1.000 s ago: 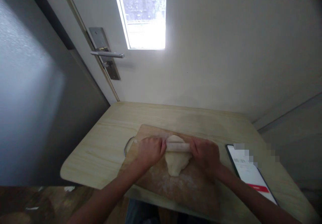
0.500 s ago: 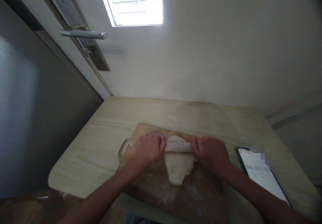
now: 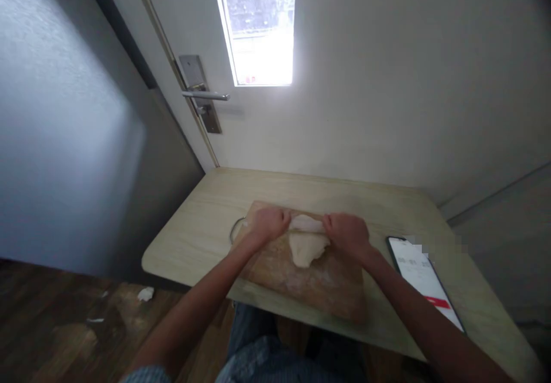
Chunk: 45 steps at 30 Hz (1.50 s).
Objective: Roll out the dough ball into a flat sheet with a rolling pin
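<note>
A pale sheet of dough (image 3: 306,247) lies on a floured wooden cutting board (image 3: 314,282) on a light wooden table (image 3: 206,222). Across the dough's far end rests a thin wooden rolling pin (image 3: 306,224). My left hand (image 3: 270,222) is closed over the pin's left end. My right hand (image 3: 346,231) is closed over its right end. Both hands press down on the pin, and the ends of the pin are hidden under them.
A phone (image 3: 424,282) with a lit screen lies on the table right of the board. A metal loop handle (image 3: 236,229) sticks out at the board's left end. Behind the table is a white door with a lever handle (image 3: 205,95) and a narrow window (image 3: 262,27).
My hands and the pin have rolled toward the dough's far end. The camera has pulled back and tilted, so more of the floor and my lap shows now.
</note>
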Tool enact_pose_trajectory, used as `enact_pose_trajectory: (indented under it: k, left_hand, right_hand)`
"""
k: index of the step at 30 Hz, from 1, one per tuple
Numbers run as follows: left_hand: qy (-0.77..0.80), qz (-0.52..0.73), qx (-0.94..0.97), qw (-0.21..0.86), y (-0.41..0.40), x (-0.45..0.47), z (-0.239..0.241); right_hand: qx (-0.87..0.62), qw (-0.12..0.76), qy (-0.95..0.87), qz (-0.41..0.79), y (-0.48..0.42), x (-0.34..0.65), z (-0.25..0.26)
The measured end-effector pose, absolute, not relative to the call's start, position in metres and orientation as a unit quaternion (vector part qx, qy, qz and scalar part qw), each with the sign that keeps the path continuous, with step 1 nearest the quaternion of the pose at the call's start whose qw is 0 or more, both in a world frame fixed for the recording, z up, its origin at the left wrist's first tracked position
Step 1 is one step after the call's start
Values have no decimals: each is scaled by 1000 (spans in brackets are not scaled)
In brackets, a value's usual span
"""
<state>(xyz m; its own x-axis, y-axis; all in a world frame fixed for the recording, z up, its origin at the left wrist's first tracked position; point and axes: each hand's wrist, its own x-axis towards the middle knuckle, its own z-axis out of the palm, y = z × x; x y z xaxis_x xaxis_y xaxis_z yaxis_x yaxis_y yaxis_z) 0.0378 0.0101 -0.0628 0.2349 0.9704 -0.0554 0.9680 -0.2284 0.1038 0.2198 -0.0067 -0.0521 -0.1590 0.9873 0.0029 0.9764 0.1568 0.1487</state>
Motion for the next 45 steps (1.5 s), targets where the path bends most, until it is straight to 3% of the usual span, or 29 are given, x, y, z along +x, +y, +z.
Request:
enact_pose_trajectory:
  k: [6, 10, 20, 30, 38, 45]
  left_hand:
    - [626, 56, 778, 6, -29, 37, -67]
    - [632, 71, 771, -29, -34, 38, -73]
    - [666, 30, 745, 4, -4, 43, -78]
    - [643, -23, 761, 83, 40, 40, -73]
    - [664, 42, 747, 20, 9, 44, -67]
    - [644, 113, 755, -41, -41, 43, -70]
  right_hand:
    - [635, -80, 761, 109, -38, 226, -66]
    - [628, -98, 763, 115, -41, 227, -72]
    - [698, 10, 712, 80, -17, 216, -66]
    - [634, 102, 766, -29, 21, 224, -55]
    - [697, 7, 714, 70, -10, 213, -61]
    - [623, -184, 743, 158, -36, 220, -84]
